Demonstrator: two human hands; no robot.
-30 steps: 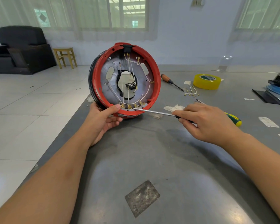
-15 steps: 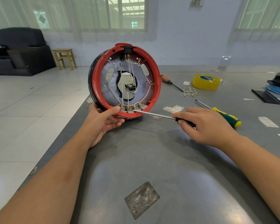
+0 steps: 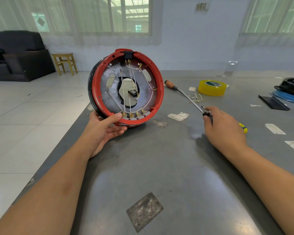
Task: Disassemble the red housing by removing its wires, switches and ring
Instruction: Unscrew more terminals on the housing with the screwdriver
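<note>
Meanwhile we steady the red housing (image 3: 157, 78), tipped on edge at the left of the grey metal table (image 3: 159, 167), our left hand (image 3: 103, 131) gripping its lower rim, thumb over the lip. Our right hand (image 3: 224, 129) sits well apart to the right, fingers curled round a screwdriver (image 3: 208, 115) with a black collar and yellow-green handle. Thin white wires (image 3: 130, 82) with brass terminals cross the dull silvery plate inside; small grey switches (image 3: 134, 117) line the bottom rim. We judge the wire-freeing step is in hand; next likely calls for guiding the slim tip into those terminals. Yellow tape (image 3: 212, 87) lies beyond
</note>
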